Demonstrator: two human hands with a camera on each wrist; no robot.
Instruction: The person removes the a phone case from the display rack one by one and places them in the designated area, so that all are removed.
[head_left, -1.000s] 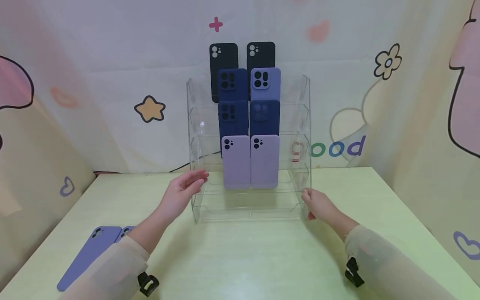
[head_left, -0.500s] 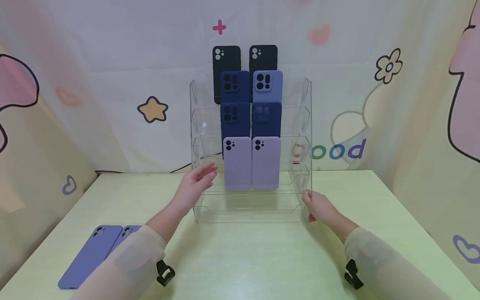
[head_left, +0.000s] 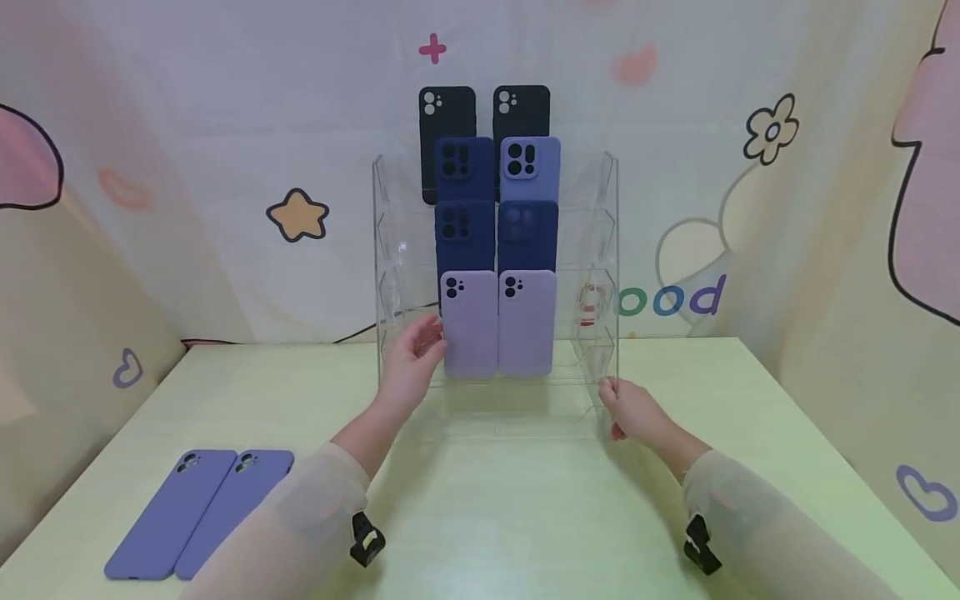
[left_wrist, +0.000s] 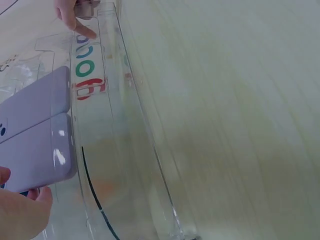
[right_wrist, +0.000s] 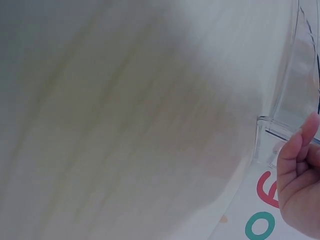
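Note:
My left hand is at the left edge of the left light-purple phone case, fingertips right at its side, fingers relaxed. In the left wrist view, a fingertip overlaps the case's face and the thumb sits by its edge. A matching light-purple case stands beside it. Both lean in a lower tier of a clear tiered display rack. My right hand grips the rack's right side panel near the bottom; the right wrist view shows its curled fingers beside the clear panel.
Behind stand two dark navy cases, then a navy and a periwinkle case, then two black cases on top. Two periwinkle-blue cases lie on the table at front left, one partly behind my left sleeve. A patterned curtain hangs behind.
My left hand has moved right, from outside the rack's left side to the edge of the left light-purple case. My right hand keeps its grip on the rack.

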